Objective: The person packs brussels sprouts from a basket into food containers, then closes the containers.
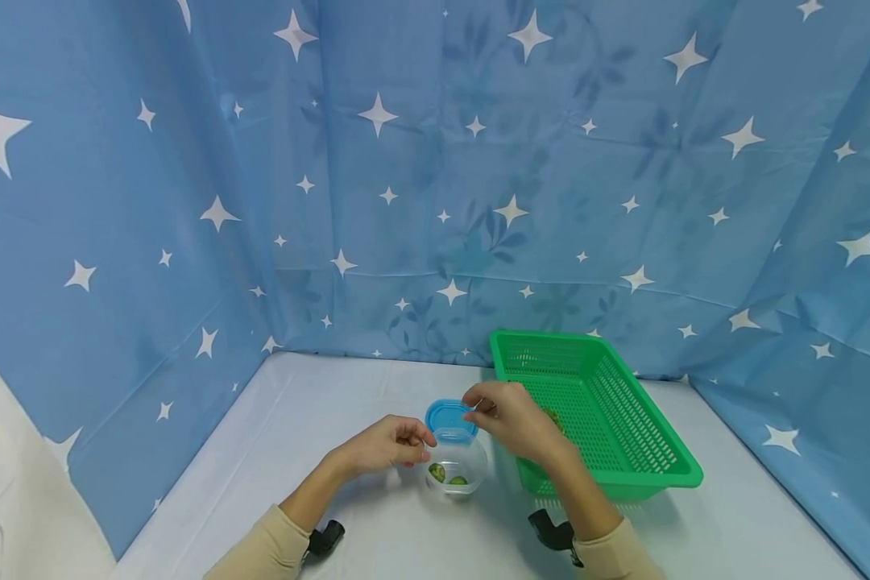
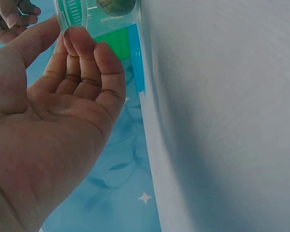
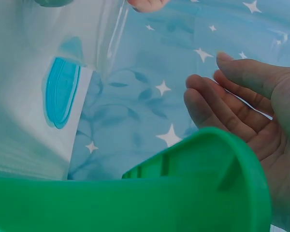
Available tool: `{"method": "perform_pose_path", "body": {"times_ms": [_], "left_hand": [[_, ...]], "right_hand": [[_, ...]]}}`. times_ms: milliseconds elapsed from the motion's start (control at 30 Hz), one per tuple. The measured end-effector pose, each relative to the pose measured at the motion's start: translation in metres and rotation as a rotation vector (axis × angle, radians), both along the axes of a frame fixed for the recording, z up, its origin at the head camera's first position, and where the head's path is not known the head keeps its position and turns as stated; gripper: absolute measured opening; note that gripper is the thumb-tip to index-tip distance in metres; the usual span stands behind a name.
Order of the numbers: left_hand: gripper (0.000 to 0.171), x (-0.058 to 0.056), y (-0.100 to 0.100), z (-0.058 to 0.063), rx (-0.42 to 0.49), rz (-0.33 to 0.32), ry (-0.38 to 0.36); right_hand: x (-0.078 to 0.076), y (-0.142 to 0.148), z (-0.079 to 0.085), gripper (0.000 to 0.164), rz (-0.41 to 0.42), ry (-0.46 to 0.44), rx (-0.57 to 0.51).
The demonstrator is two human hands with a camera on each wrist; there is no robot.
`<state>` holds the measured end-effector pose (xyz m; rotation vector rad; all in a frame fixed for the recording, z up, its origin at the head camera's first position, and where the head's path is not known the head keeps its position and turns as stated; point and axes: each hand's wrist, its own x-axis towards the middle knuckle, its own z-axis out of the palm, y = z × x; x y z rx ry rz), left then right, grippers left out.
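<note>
The tub (image 1: 471, 462), green pieces (image 1: 437, 472) inside, stands on the tabletop (image 1: 420, 540). The left grip (image 1: 390, 444) is at its rim; whether it pinches, I cannot tell. A light, steady touch there should prevent sliding. The right grip (image 1: 509, 417), empty, hovers by the lid (image 1: 445, 413).

Blue star-print curtain (image 1: 420, 161) behind white-covered table (image 1: 362, 540).
</note>
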<state>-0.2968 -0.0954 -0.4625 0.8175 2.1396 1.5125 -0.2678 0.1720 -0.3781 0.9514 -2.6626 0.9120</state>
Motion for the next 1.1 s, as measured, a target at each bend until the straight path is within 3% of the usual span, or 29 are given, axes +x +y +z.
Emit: {"method": "perform_pose_path", "body": {"times_ms": [300,667,1100], "left_hand": [[0.028,-0.001,0.0,-0.002,-0.001,0.002,0.001],[0.029,-0.001,-0.001,-0.002,0.004,-0.002,0.007],[0.026,0.0,-0.001,-0.001,0.003,-0.004,-0.002]], "right_hand": [[-0.003,0.012,0.006,0.017,-0.074,0.087,-0.088],[-0.006,0.032,0.012,0.019,-0.084,0.179,-0.161],[-0.011,0.056,0.016,0.022,-0.167,0.175,-0.186]]}}
